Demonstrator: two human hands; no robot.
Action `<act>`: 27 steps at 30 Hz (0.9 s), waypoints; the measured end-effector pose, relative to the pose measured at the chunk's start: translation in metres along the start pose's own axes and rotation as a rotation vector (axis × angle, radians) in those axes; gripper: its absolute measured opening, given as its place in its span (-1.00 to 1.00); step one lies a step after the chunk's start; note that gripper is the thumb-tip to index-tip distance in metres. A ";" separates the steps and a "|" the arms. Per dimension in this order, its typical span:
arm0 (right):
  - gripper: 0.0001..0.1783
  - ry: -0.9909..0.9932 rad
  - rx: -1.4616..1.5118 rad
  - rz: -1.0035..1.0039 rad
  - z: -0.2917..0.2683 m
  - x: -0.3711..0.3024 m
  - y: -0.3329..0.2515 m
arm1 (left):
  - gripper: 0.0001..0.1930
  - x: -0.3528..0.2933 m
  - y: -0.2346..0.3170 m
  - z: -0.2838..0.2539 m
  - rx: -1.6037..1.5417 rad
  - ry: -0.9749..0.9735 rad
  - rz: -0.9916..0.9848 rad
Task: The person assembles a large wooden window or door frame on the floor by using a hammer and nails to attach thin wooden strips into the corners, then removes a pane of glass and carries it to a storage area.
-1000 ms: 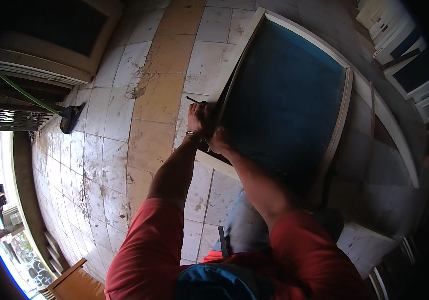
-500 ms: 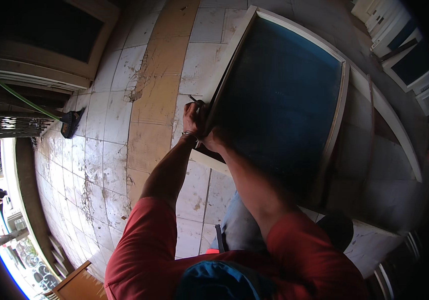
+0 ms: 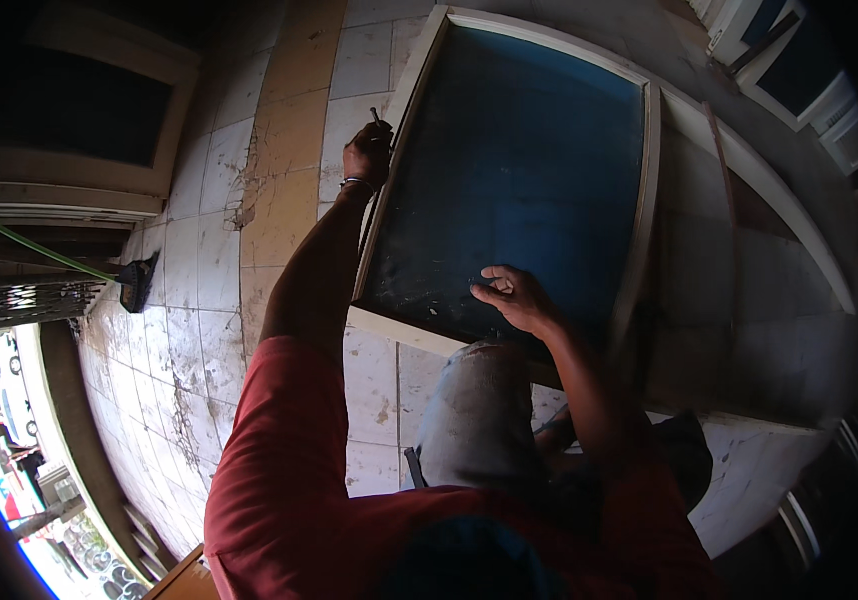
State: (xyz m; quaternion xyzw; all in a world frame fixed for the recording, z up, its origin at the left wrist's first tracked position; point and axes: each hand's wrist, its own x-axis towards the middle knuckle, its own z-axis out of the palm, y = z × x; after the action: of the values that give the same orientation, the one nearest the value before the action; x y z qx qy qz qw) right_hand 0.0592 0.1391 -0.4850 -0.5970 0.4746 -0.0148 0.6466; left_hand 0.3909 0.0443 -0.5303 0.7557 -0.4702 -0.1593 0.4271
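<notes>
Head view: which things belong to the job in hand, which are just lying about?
In the job:
white frame around dark panel
slim tool, held in left hand beside the frame
right hand, open over the panel

Apparently just lying about:
green-handled broom
framed panel, upper left
framed pieces, upper right

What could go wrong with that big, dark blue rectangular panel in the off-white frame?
The thin dark rod in the person's left hand is close to the off-white frame, so a slip might scratch it. The knee in worn grey trousers is right by the frame's lower edge, so leaning forward could bump it. The open right hand is over the dark blue rectangular panel and might smudge it.
</notes>
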 end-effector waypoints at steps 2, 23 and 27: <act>-0.28 0.045 0.024 -0.010 -0.002 -0.005 0.009 | -0.80 0.002 0.000 0.004 0.035 0.019 -0.047; -0.33 0.440 -0.223 -0.180 0.018 0.036 0.032 | -0.87 -0.017 -0.079 -0.039 -0.333 0.403 -0.127; -0.49 0.691 -0.434 -0.195 0.007 0.067 0.034 | -0.76 -0.073 -0.077 -0.030 0.472 0.315 0.219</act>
State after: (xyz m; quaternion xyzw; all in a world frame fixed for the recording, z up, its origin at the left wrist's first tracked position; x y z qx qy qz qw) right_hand 0.0817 0.1149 -0.5525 -0.7215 0.5971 -0.1749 0.3039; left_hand 0.4168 0.1360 -0.5856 0.7942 -0.5009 0.1203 0.3221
